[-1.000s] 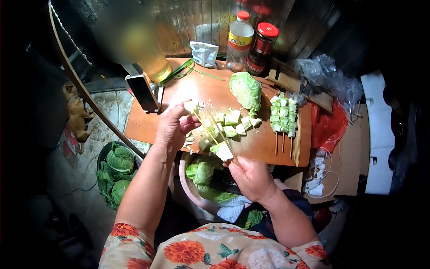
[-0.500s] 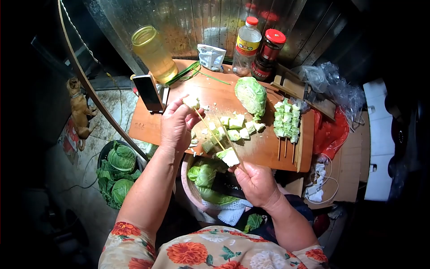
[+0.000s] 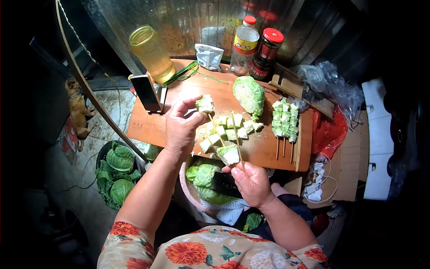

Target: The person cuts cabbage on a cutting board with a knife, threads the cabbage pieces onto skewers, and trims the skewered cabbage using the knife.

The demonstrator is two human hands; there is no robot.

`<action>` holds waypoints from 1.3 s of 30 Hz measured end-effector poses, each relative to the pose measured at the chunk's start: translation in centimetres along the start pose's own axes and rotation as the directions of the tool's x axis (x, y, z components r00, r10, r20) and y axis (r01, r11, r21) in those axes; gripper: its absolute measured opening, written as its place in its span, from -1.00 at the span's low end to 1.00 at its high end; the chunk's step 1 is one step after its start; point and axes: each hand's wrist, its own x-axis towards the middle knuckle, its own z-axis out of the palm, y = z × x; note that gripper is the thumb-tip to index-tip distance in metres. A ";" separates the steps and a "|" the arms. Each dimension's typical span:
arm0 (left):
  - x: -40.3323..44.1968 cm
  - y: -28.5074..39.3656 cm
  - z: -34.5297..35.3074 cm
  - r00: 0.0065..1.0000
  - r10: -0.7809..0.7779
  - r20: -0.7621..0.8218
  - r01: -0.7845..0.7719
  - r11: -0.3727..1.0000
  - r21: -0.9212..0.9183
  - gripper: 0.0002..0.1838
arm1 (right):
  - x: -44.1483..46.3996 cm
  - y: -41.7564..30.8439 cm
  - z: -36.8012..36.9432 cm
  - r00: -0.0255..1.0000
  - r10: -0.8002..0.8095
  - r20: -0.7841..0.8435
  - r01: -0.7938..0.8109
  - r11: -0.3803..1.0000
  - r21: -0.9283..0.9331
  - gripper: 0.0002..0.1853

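Note:
My left hand (image 3: 181,127) pinches a cabbage piece (image 3: 204,104) between thumb and fingers, at the upper end of a thin wooden skewer (image 3: 216,130). Lower on that skewer sits a second cabbage chunk (image 3: 229,154), close to my right fingers. My right hand (image 3: 251,181) is closed around a second bare skewer (image 3: 237,141) and the chunk's lower side; its grip on the first skewer is hidden. Behind the skewers, several cut cabbage cubes (image 3: 242,133) lie on the wooden board (image 3: 264,154). A half cabbage (image 3: 249,96) stands farther back.
Finished cabbage skewers (image 3: 285,120) lie at the board's right, beside bare sticks (image 3: 297,154). A phone (image 3: 147,93), a jar of yellowish liquid (image 3: 154,58) and a bottle (image 3: 244,47) stand behind. Below are a tub (image 3: 184,184) with leaves and a dark blade (image 3: 224,184). A dog (image 3: 79,110) lies left.
My left hand has moved right and slightly down with its cabbage piece, nearer the bare skewer's tip. My right hand has shifted only slightly; both hands keep their hold.

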 end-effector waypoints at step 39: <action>2.5 -5.1 -12.1 0.741 -0.631 -0.229 0.560 0.392 0.730 -0.73 | 1.2 -1.6 -0.1 0.988 0.145 -0.053 -0.142 0.988 0.065 -0.74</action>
